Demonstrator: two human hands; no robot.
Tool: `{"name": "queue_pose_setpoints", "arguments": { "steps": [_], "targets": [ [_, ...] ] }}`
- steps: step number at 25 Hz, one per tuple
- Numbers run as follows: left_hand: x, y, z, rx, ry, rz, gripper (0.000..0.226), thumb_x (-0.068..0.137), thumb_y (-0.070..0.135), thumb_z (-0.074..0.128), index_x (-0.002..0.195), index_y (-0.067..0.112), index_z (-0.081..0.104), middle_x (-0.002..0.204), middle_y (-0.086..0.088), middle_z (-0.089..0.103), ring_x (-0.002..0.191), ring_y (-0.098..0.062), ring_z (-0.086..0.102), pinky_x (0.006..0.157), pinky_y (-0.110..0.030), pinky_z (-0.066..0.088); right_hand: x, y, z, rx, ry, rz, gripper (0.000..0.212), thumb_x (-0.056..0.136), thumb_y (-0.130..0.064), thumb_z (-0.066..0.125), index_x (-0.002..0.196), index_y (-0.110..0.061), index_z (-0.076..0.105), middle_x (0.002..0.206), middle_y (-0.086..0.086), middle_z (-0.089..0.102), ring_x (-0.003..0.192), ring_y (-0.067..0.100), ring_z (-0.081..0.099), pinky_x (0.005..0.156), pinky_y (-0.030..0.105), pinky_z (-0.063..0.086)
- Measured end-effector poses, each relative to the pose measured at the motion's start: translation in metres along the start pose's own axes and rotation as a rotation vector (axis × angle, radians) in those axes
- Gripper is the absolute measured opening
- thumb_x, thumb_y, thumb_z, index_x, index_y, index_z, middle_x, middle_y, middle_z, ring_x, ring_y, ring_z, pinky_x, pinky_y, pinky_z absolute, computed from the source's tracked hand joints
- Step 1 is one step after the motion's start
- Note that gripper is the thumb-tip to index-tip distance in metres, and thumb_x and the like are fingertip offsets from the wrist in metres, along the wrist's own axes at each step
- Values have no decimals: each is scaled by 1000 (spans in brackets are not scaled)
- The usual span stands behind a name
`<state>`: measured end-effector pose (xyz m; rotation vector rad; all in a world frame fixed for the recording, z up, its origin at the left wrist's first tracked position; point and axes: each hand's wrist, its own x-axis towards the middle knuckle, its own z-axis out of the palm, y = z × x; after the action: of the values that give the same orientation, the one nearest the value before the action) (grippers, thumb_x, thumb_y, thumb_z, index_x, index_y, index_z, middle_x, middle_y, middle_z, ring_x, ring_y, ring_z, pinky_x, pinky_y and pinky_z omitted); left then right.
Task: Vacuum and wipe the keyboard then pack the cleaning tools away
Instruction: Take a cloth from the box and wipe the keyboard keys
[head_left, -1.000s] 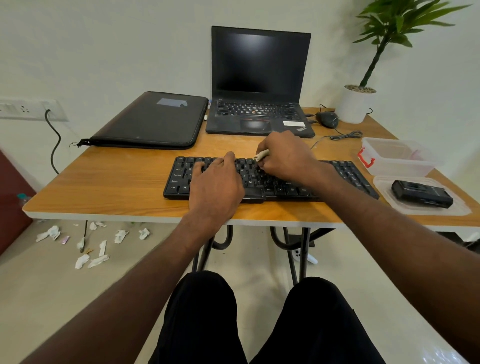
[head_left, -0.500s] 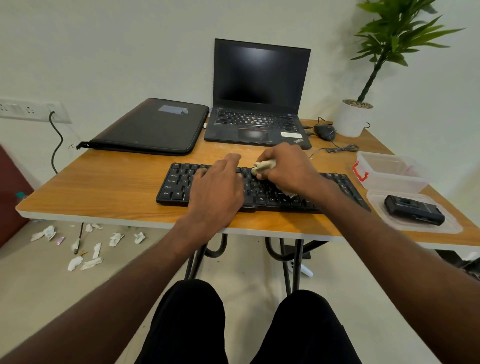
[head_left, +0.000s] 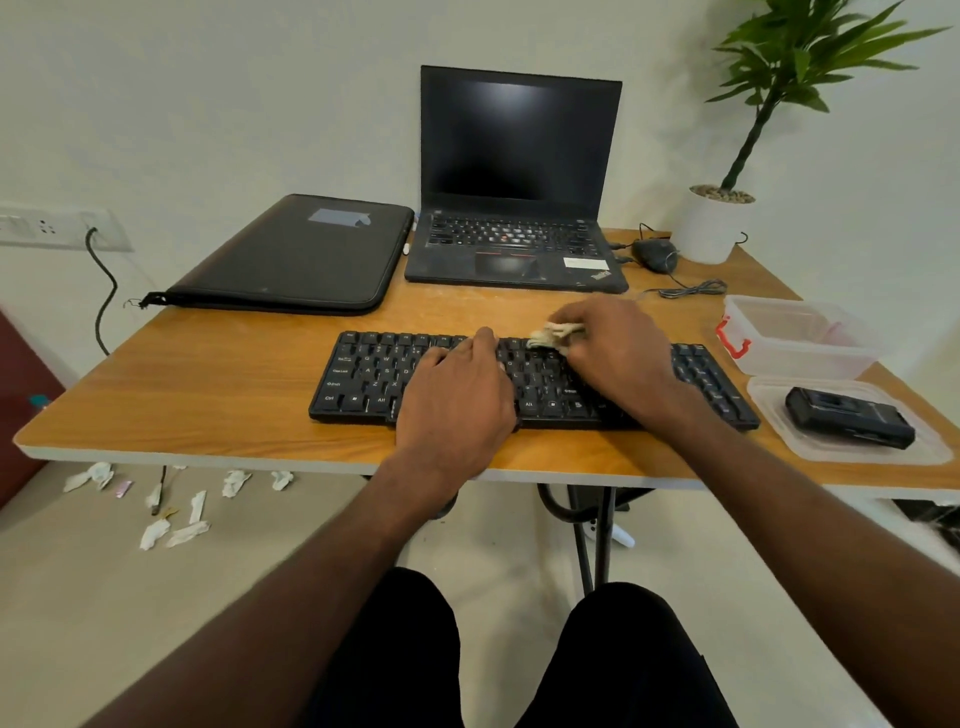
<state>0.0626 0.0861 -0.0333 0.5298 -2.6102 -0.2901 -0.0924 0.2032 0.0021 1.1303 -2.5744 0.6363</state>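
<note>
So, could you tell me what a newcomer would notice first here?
Two hands on the black keyboard at the wooden table's front edge: the right hand pinches a crumpled wipe against the keys, the left hand rests flat. Behind stands an open laptop, screen dark; crumpled tissues litter the floor, left.

One keyboard (head_left: 535, 382), one laptop (head_left: 517, 182), two hands (head_left: 457, 410).

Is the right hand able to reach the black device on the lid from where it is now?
Probably yes. The right hand grips a wipe, but nothing stands between it and the black device on the lid.
</note>
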Motion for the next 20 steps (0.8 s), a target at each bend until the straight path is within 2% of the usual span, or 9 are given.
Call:
{"name": "queue_pose_setpoints", "arguments": {
  "steps": [3, 5, 8, 10, 13, 14, 17, 18, 20],
  "targets": [
    [0, -2, 0, 12, -15, -14, 36, 109, 27, 36, 140, 12, 49, 114, -3, 71, 98, -18, 66, 114, -42, 42, -7, 16, 2, -102, 135, 81, 35, 92, -13, 62, 124, -25, 73, 110, 0, 65, 98, 18, 57, 71, 32, 42],
    [0, 0, -1, 25, -21, -9, 37, 109, 27, 36, 141, 12, 49, 116, -3, 71, 101, -18, 66, 114, -42, 42, -11, 12, 4, -90, 179, -57, 34, 92, -12, 63, 123, -23, 72, 108, -2, 62, 97, 17, 53, 70, 31, 42],
    [0, 1, -1, 27, -33, -8, 36, 108, 27, 37, 140, 13, 49, 119, -3, 70, 104, -18, 66, 114, -42, 42, -12, 9, 4, -61, 71, -282, 34, 92, -9, 60, 118, -27, 74, 108, -6, 62, 99, 17, 55, 69, 35, 50],
    [1, 0, -1, 34, -36, -13, 38, 108, 27, 37, 141, 13, 49, 121, -3, 70, 106, -18, 66, 115, -43, 41, -10, 9, 4, -43, 39, -252, 36, 92, -8, 59, 116, -29, 75, 106, -6, 61, 99, 18, 54, 69, 34, 48],
    [1, 0, 1, 42, -34, -15, 41, 108, 28, 35, 144, 12, 47, 129, -4, 70, 111, -18, 67, 117, -43, 41, -9, 8, 6, -116, 106, -47, 34, 92, -13, 62, 119, -29, 73, 107, -2, 59, 103, 19, 52, 70, 32, 42],
    [1, -1, 2, 45, -34, -15, 41, 108, 28, 35, 144, 12, 47, 131, -4, 69, 113, -18, 67, 117, -43, 41, -9, 8, 6, -102, 112, -68, 33, 92, -13, 61, 119, -29, 73, 108, -3, 60, 104, 19, 52, 71, 33, 43],
    [2, -1, 3, 46, -38, -16, 41, 108, 28, 35, 144, 13, 47, 130, -5, 70, 113, -18, 67, 117, -44, 40, -11, 11, 4, -26, 34, -323, 32, 94, -16, 57, 117, -31, 73, 112, -11, 62, 98, 14, 50, 70, 34, 49],
    [2, -1, 2, 44, -40, -18, 42, 108, 28, 34, 145, 13, 47, 130, -5, 70, 114, -19, 66, 117, -44, 40, -11, 13, 5, -11, 8, -348, 30, 94, -20, 57, 116, -32, 73, 110, -13, 62, 96, 13, 48, 69, 35, 49],
    [2, -1, 1, 44, -44, -19, 43, 107, 28, 34, 145, 14, 46, 131, -5, 69, 115, -18, 66, 117, -44, 40, -11, 13, 7, 12, 36, -257, 26, 93, -32, 58, 111, -31, 76, 102, -13, 62, 92, 11, 48, 67, 34, 47]
  ]
}}
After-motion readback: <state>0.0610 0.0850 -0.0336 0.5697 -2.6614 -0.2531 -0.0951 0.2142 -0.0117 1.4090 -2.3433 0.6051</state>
